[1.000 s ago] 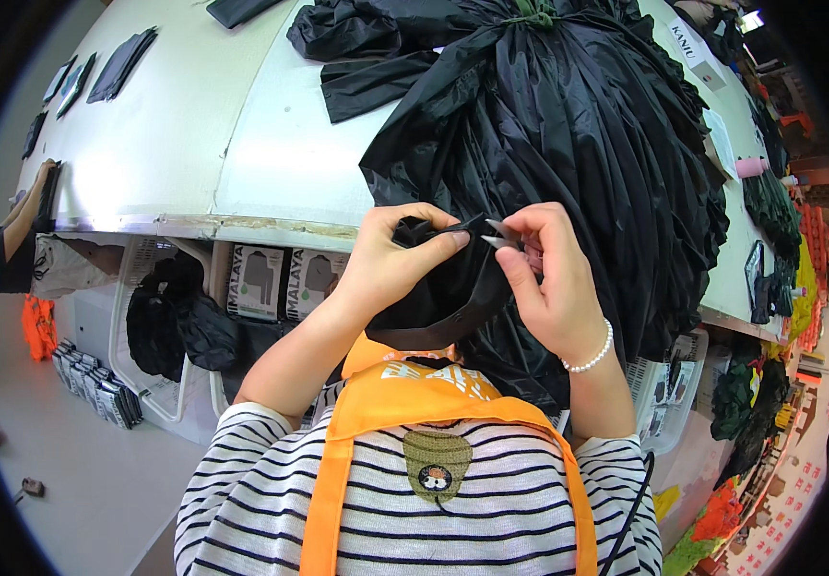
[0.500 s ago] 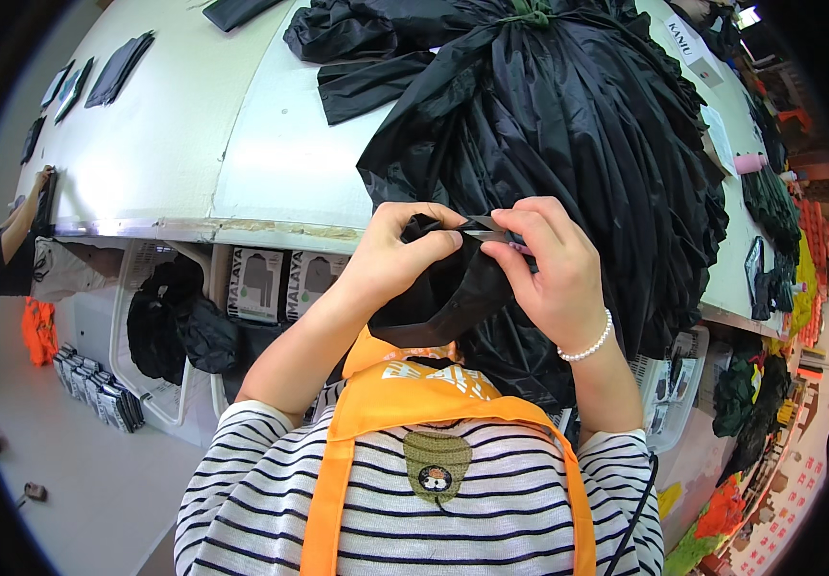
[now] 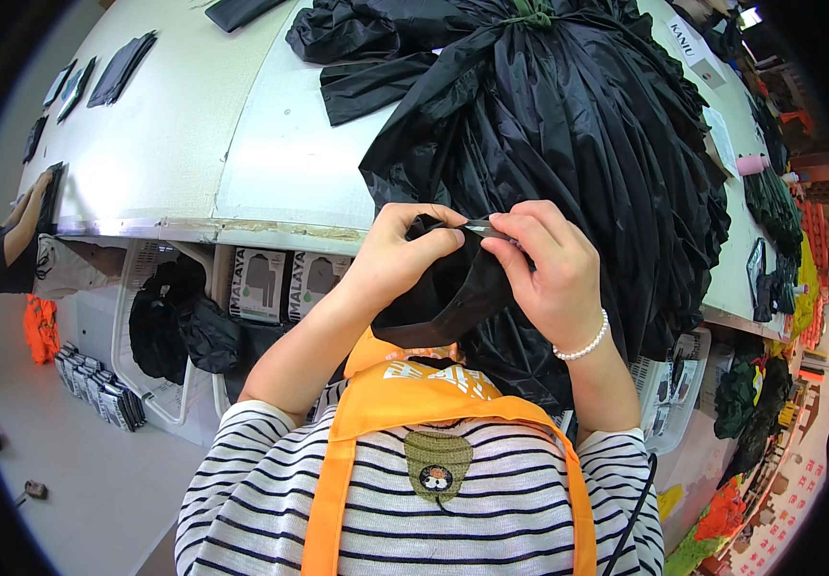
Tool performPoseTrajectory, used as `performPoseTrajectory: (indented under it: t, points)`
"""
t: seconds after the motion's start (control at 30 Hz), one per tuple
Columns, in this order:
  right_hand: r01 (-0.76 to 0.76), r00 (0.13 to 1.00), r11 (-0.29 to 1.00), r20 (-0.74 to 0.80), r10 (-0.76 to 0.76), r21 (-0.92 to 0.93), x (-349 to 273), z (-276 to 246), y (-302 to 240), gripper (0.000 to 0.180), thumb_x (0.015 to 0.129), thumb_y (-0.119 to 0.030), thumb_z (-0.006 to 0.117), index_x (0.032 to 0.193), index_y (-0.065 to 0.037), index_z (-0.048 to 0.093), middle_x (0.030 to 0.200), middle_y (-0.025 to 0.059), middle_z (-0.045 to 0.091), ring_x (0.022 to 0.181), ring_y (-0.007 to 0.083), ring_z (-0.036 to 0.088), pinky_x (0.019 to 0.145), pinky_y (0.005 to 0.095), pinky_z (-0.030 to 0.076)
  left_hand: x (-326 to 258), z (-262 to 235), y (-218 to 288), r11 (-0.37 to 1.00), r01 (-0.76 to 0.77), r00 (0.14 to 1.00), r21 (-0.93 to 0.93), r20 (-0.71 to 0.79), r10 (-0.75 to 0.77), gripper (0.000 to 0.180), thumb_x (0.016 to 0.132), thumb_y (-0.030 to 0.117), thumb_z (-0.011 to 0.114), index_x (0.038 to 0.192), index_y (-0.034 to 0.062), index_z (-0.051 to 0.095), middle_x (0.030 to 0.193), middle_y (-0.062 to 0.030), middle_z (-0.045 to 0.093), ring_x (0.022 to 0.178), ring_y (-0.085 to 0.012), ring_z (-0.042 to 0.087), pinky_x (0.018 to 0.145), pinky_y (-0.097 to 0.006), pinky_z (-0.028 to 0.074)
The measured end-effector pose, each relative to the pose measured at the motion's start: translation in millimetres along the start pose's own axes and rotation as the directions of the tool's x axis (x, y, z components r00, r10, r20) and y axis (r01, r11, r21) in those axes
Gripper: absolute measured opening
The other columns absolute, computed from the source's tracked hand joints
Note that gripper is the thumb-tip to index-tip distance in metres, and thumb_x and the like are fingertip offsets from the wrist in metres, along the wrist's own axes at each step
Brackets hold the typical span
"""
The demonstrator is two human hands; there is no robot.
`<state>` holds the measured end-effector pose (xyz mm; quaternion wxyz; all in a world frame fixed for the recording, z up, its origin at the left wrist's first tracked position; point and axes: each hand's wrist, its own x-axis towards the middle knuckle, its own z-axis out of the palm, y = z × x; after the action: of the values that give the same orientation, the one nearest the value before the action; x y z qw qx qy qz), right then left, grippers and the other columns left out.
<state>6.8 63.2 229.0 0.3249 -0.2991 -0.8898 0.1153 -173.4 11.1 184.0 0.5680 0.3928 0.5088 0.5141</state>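
Note:
A band of thin black fabric (image 3: 448, 312) hangs in a loop between my hands, in front of the orange apron. My left hand (image 3: 390, 259) pinches its upper edge between thumb and fingers. In my right hand (image 3: 554, 269) is a small pair of metal thread snips (image 3: 483, 228), mostly hidden by the fingers. Their tips meet the fabric edge just beside my left fingertips, and the blades look pressed together. Any thread between them is too small to make out. Right behind my hands, a big gathered heap of black garments (image 3: 568, 125) is tied at its top with a green strip.
The pale worktable (image 3: 285, 163) extends to the left, with folded dark packets (image 3: 122, 69) on it. Under its edge are a white plastic basket (image 3: 151, 370) with black fabric and printed packages (image 3: 259, 284). Another person's arm (image 3: 26, 221) shows at the far left.
The blades of the snips, which stood apart, have come together at the fabric edge. My right fingers have squeezed in slightly. My left hand keeps its pinch almost in place.

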Motion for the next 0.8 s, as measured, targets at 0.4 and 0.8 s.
performPoseTrajectory:
  t: [0.4,0.8]
  points:
    - [0.000,1.000,0.999,-0.004,0.001,0.034,-1,3,1,0.016,0.075,-0.011,0.072,0.087,-0.006,0.063,0.083,0.0045,0.060,0.066,0.0234,0.059,0.057,0.0313,0.046,0,1,0,0.996,0.012,1.000,-0.083,-0.009,-0.013,0.022,0.077,0.013,0.064,0.088,-0.0053,0.067,0.080,-0.0046,0.064,0.079,-0.0084,0.056,0.075,-0.022,0.044]
    - [-0.261,0.965,0.901,0.070,0.253,0.345,7,-8,6,0.025,0.078,-0.011,0.073,0.098,-0.002,0.060,0.089,0.0056,0.057,0.070,0.0126,0.056,0.060,0.0200,0.045,5,24,-7,0.986,-0.084,0.987,0.146,0.149,0.062,0.022,0.076,0.012,0.061,0.091,-0.0023,0.068,0.078,-0.0094,0.067,0.075,-0.0132,0.062,0.072,-0.027,0.048]
